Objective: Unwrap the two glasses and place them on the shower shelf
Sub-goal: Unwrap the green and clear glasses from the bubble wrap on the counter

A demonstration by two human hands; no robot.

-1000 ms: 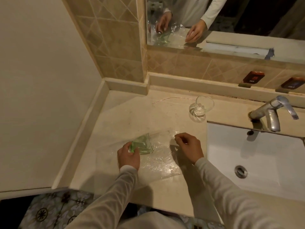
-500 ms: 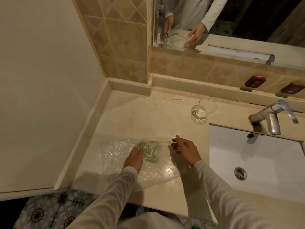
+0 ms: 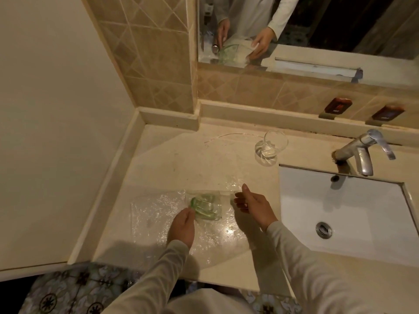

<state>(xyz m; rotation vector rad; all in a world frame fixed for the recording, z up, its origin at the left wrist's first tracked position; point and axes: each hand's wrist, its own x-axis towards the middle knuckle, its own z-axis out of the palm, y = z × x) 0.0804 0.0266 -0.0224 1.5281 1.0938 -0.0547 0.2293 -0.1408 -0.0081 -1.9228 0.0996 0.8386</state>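
Note:
A green-tinted glass lies on its side on a sheet of clear bubble wrap spread over the beige counter. My left hand grips the glass at its base end. My right hand pinches the wrap's right edge just beside the glass. A second, clear glass stands unwrapped and upright at the back of the counter, left of the tap. No shower shelf is in view.
A white sink basin with a chrome tap fills the right side. A mirror and tiled wall rise behind. A plain wall closes the left. Patterned floor tiles show below the counter's front edge.
The green glass has been rolled to the right on the wrap, leaving more of the sheet spread out flat to its left. My hands stay on the glass and the wrap's edge.

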